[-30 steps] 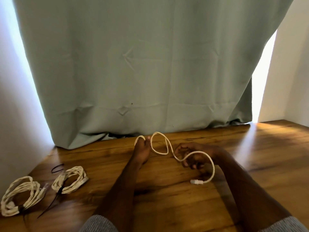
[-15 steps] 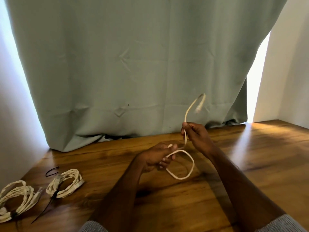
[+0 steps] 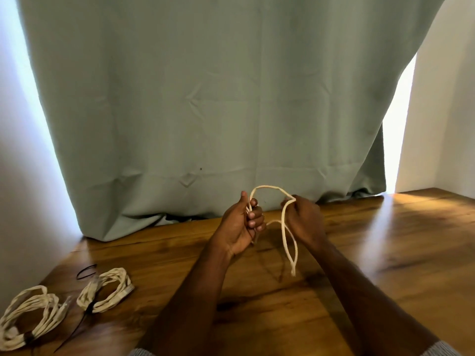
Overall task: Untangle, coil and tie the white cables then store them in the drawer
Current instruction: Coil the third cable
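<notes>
Daylight glares round the curtain [image 3: 231, 98] edges, gleams on the right of the surface [image 3: 411, 240]; corners bow, slightly soft.

A sage-green curtain [image 3: 231, 98] is hanging down onto the wooden counter [image 3: 385, 253], its hem bunching there. Daylight is glowing past both its edges, white walls [image 3: 449, 111] are flanking it, and sunlight is streaking the wood at right.

curtain [image 3: 218, 104]: grey-green, creased, hanging along the desk's far edge, hem bunched on the wood
desk [image 3: 385, 253]: brown wood with visible grain, glossy, a bright patch near its far right corner
walls [image 3: 447, 111]: white, left and right of the curtain, daylight in both gaps
</notes>
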### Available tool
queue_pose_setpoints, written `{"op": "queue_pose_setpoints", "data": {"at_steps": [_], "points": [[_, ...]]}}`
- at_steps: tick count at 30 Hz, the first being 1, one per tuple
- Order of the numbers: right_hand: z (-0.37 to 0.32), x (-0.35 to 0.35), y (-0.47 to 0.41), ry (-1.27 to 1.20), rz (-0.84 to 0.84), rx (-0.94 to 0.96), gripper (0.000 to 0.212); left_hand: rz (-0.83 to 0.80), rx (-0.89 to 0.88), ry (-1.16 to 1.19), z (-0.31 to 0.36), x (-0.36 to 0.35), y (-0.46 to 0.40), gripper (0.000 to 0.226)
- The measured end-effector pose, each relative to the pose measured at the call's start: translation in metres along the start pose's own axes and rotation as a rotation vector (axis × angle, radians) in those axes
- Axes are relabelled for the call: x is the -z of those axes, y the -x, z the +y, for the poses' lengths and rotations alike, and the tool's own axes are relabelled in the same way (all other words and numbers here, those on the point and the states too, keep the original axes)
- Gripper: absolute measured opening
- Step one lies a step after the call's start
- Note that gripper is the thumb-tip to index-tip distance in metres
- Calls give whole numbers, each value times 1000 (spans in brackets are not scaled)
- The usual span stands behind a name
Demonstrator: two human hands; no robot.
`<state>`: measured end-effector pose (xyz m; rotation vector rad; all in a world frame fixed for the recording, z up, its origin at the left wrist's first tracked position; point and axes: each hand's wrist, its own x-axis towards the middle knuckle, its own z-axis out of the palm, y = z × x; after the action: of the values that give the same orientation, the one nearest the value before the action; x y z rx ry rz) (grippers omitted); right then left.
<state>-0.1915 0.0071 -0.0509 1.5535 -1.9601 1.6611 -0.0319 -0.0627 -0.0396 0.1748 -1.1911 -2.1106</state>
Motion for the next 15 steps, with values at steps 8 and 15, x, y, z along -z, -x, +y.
{"op": "queue_pose_setpoints", "data": {"at_steps": [8, 15], "points": [[-20, 31, -7, -227, -280, -163, 12, 193, 95, -272, -13, 10, -2, 53], [-9, 29, -7, -378, -156, 76, 7, -209, 333, -333, -4, 9, 9, 58]]}}
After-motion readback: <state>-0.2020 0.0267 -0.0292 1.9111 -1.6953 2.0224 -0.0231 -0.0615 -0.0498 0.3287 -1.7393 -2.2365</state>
